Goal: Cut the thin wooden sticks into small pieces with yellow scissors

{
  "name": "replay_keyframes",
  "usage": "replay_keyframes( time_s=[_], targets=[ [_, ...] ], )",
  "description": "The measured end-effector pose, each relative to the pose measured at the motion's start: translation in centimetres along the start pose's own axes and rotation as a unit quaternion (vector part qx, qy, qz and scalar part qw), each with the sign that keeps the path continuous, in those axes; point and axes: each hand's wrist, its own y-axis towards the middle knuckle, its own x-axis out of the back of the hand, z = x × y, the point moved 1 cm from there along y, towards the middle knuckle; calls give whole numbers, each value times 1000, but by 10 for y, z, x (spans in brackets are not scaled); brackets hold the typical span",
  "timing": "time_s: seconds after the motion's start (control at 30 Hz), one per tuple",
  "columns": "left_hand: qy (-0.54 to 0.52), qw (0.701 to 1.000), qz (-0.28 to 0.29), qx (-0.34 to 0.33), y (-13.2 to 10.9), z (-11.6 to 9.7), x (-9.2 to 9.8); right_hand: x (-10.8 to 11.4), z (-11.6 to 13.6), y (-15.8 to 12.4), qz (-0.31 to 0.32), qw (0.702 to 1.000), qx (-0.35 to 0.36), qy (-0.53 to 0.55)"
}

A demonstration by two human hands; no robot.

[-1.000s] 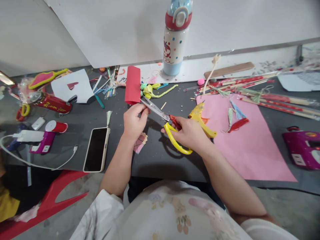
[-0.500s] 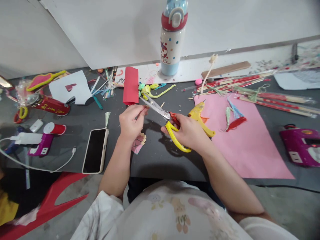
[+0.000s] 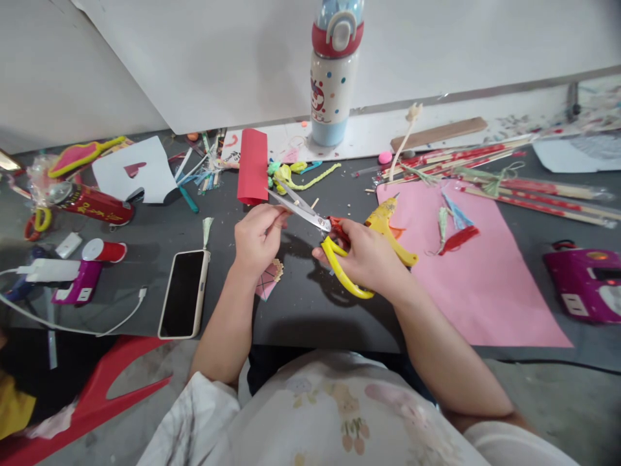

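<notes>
Craft workspace; whether home, studio or classroom, indeterminable. Evidence: dark desk [image 3: 310, 317], cluttered, against white panels [image 3: 204, 58]; pink paper [image 3: 480, 285], one sheet; scissors [image 3: 317, 221], one pair; red spool [image 3: 107, 250], one; tassels [image 3: 458, 240], several; red-patterned sticks [image 3: 543, 202], bundled. Floor [image 3: 577, 404]: grey, concrete-like. Personal effects: drinking bottle [image 3: 334, 87], phone [image 3: 182, 294].

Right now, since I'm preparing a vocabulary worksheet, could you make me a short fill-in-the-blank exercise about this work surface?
1. The right hand holds a pair of ____.
2. The red tassel lies on a sheet coloured ____.
3. The phone lies to the person's ____ of the left hand.
4. The collar of the bottle is coloured ____.

Missing words: scissors; pink; left; red.
</notes>
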Motion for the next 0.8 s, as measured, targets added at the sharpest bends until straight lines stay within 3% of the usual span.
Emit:
replay_keyframes(
  time_s=[0.53, 0.8],
  targets=[
    [17, 999, 31, 16, 0, 0, 2, -4, -1, 2, -16, 999, -27, -40],
    [69, 997, -11, 10, -3, 2, -5, -5, 0, 3, -11, 999, -37, -34]
  ],
)
